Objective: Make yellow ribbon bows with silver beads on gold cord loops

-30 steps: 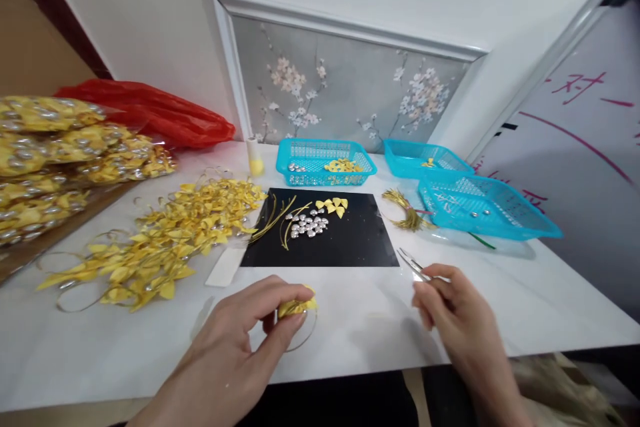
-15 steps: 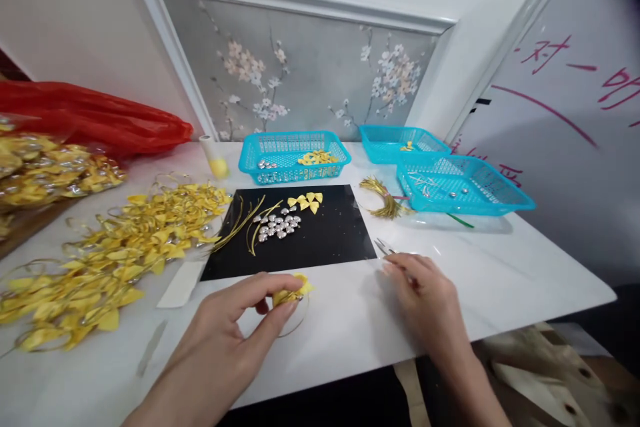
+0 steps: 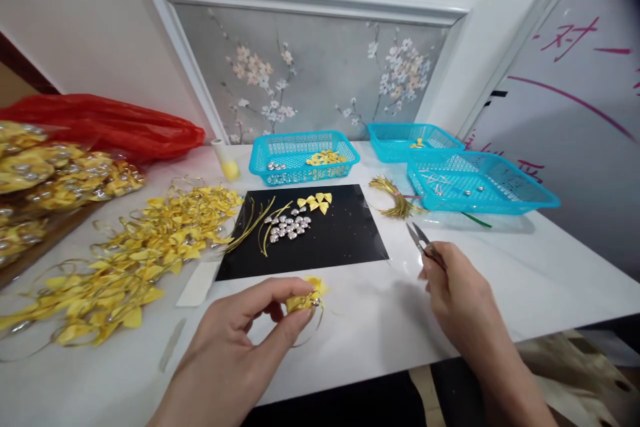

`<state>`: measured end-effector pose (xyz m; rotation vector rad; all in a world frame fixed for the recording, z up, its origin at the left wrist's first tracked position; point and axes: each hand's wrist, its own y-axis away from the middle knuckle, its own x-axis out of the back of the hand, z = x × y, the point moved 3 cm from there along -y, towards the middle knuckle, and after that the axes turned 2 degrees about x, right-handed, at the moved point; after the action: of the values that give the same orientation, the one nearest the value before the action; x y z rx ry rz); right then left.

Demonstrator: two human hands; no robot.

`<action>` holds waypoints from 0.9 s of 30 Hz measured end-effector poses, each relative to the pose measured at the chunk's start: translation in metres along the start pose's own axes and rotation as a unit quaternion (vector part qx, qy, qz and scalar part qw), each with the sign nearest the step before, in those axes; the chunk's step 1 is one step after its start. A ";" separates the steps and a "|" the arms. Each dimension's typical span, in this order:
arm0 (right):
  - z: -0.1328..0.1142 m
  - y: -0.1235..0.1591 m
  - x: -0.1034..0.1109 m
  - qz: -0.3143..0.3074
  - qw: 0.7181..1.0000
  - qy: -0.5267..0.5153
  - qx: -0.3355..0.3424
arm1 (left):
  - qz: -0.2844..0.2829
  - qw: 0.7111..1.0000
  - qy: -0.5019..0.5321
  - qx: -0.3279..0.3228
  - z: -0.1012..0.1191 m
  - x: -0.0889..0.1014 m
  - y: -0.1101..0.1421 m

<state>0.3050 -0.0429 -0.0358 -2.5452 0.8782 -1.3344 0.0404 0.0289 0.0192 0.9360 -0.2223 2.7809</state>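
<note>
My left hand [image 3: 245,340] pinches a small yellow ribbon bow [image 3: 306,298] with a thin gold cord loop, just above the white table [image 3: 370,320] near its front edge. My right hand [image 3: 457,297] is closed on small metal snips [image 3: 420,242], blades pointing up and away, right of the black mat [image 3: 320,233]. On the mat lie silver heart beads [image 3: 287,227], a few yellow bows [image 3: 316,202] and gold cords [image 3: 253,223].
A heap of finished yellow bows [image 3: 135,253] covers the table's left side, with bagged ones [image 3: 50,173] and a red plastic bag [image 3: 100,123] behind. Three blue baskets [image 3: 305,157] [image 3: 410,141] [image 3: 475,183] stand at the back and right. A gold cord bundle [image 3: 393,197] lies beside them.
My right hand has lifted the snips off the table and raised them slightly to the right. My left hand keeps its pinch on the bow. The view has shifted a little.
</note>
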 end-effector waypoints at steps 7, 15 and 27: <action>-0.094 0.054 -0.012 -0.129 0.939 -0.296 0.119 | 0.089 0.996 -0.024 -0.001 0.005 0.002 0.008; -0.106 0.065 -0.039 -0.102 0.964 -0.242 0.046 | 0.120 0.992 -0.005 -0.046 -0.002 0.000 0.019; -0.102 0.063 -0.052 -0.127 0.950 -0.277 0.070 | 0.102 0.994 0.019 -0.026 -0.006 -0.002 0.023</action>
<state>0.1746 -0.0517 -0.0351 -2.7530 0.3447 -0.6212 0.0333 0.0077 0.0114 0.8939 -0.4033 2.9575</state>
